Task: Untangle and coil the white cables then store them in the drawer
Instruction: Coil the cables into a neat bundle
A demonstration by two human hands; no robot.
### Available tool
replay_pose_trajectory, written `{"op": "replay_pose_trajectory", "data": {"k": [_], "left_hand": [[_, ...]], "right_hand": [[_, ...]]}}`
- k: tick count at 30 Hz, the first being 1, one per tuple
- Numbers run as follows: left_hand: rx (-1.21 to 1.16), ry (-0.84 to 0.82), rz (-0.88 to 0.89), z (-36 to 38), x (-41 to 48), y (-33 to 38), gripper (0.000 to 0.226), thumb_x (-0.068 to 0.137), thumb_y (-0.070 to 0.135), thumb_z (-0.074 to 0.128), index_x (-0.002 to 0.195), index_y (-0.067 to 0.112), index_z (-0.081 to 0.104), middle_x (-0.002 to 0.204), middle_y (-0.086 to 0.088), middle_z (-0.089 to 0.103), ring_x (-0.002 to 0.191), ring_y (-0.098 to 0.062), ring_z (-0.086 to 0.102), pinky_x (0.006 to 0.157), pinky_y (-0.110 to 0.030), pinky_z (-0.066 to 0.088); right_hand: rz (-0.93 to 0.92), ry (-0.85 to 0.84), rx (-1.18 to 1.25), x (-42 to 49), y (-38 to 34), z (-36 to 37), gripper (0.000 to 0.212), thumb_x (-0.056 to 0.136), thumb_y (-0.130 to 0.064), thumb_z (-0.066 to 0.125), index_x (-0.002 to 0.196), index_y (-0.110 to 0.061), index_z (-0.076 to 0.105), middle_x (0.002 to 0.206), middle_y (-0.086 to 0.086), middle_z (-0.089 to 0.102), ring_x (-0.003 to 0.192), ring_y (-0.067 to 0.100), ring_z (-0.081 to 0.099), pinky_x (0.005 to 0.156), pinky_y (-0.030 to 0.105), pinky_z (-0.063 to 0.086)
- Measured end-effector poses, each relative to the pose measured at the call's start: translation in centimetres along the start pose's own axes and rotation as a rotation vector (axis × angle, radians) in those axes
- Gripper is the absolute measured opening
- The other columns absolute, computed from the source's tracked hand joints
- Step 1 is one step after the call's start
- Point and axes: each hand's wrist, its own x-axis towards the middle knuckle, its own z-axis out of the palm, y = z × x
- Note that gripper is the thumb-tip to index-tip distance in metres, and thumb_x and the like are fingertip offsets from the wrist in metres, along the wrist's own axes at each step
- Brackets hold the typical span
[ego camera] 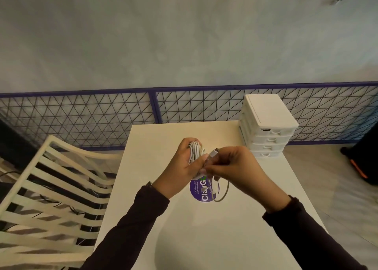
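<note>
A white counter (184, 239) lies under both hands, bare but for a round purple sticker (198, 191) just below them. Its large white letters read "ClayG", with the rest hidden by the fingers and a cable. A smaller line on it begins "Let's keep our".

The left hand (184, 163) is curled round a coiled bundle of white cable (194, 152), held above the counter. The right hand (239, 167) pinches the cable's loose end close to its plug, touching the left hand's fingertips. A slack loop hangs beneath them over the sticker.

Beyond the right hand, at the counter's far right corner, stands a white drawer unit (268, 124) with its drawers closed. It carries a small dark label (266, 129) too small to read surely.

Left of the left hand, beside the counter, is a white slatted chair (51, 187). Past the hands, a black wire mesh panel (92, 116) in a purple frame runs along a pale grey wall (184, 34).
</note>
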Motion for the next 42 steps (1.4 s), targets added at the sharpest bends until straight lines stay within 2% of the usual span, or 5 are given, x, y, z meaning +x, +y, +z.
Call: {"op": "replay_pose_trajectory", "data": {"k": [11,17,25,34,42], "left_hand": [[-0.141,-0.062,-0.151,0.3,-0.6,-0.4,0.094,0.055,0.079,0.063,0.115,0.011,0.040,0.102,-0.017,0.051,0.093,-0.016,0.056,0.080,-0.032,0.054],[-0.088,-0.153,-0.202,-0.2,-0.9,-0.7,0.068,0.054,0.048,0.077,0.109,0.027,0.044,0.110,-0.011,0.055,0.106,-0.026,0.061,0.083,-0.037,0.057],[-0.163,-0.054,-0.276,1.0,-1.7,-1.1,0.082,0.056,0.067,0.069,0.118,0.016,0.049,0.096,-0.001,0.063,0.088,-0.011,0.066,0.073,-0.022,0.054],[-0.625,0.004,-0.302,1.3,-2.0,-0.7,0.049,0.060,0.038,0.066,0.101,0.011,0.064,0.079,0.001,0.064,0.064,-0.002,0.063,0.060,-0.017,0.050],[-0.891,0.190,-0.350,1.9,-1.7,-0.7,0.038,0.067,0.032,0.065,0.100,0.015,0.069,0.075,0.001,0.064,0.075,-0.009,0.059,0.069,-0.023,0.053]], "right_hand": [[0.278,-0.107,0.238,1.5,-0.2,-0.2,0.019,0.071,-0.013,0.077,0.068,-0.007,0.060,0.056,0.005,0.069,0.049,0.016,0.064,0.051,0.022,0.054],[0.387,-0.199,0.285,1.6,0.2,-0.9,0.032,0.055,-0.027,0.080,0.072,-0.010,0.057,0.069,0.010,0.072,0.062,0.026,0.069,0.054,0.026,0.056],[0.371,-0.286,0.236,0.8,-0.1,-2.4,0.047,0.064,-0.017,0.079,0.105,-0.015,0.054,0.091,0.017,0.074,0.077,0.035,0.070,0.075,0.043,0.058],[0.143,0.040,0.161,0.2,-0.8,-4.1,0.010,0.075,0.002,0.072,0.081,-0.004,0.066,0.064,0.006,0.071,0.045,0.016,0.062,0.051,0.024,0.055],[0.013,0.175,0.353,-0.2,0.2,-2.6,0.013,0.086,-0.004,0.059,0.092,-0.012,0.068,0.079,0.003,0.074,0.070,0.018,0.070,0.073,0.026,0.056]]}}
